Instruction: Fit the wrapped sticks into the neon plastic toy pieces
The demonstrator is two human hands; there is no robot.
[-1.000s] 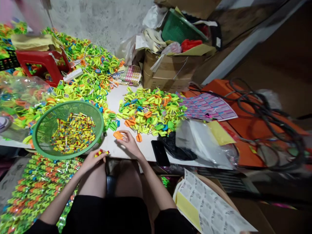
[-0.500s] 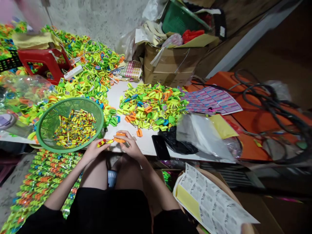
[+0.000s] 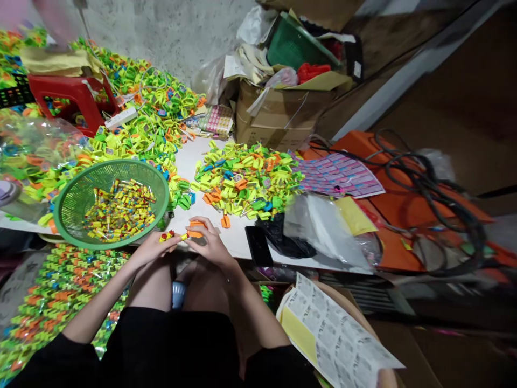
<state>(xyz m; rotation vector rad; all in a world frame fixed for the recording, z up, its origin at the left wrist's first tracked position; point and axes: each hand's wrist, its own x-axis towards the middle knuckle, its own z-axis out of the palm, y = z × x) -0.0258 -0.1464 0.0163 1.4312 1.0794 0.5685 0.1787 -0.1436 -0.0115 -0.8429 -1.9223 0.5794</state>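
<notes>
Just beyond my knees, at the table's front edge, my two hands meet. My left hand (image 3: 154, 249) is closed around several small yellow-and-red cylinders (image 3: 165, 236) that look like batteries. Between the fingertips of both hands is a small yellow piece (image 3: 184, 236), its kind too small to make out. My right hand (image 3: 213, 247) pinches an orange plastic piece (image 3: 196, 229), watch-like in outline, with fingers curled over it. Left of my hands stands a green mesh basket (image 3: 64, 215) holding many similar cylinders (image 3: 121, 213). A pile of bright plastic pieces (image 3: 246, 180) lies beyond my right hand.
A phone (image 3: 258, 246), a black bag (image 3: 288, 240) and clear plastic bags (image 3: 323, 229) lie to the right. Behind stand a cardboard box (image 3: 278, 116) and a red stool (image 3: 72, 99) amid heaped pieces. Black cables (image 3: 424, 188) cross orange surfaces. A printed sheet (image 3: 339, 334) is at lower right.
The view has shifted slightly, so most things sit farther left. My right fingers have curled more around the orange piece; both hands remain close together with the same things.
</notes>
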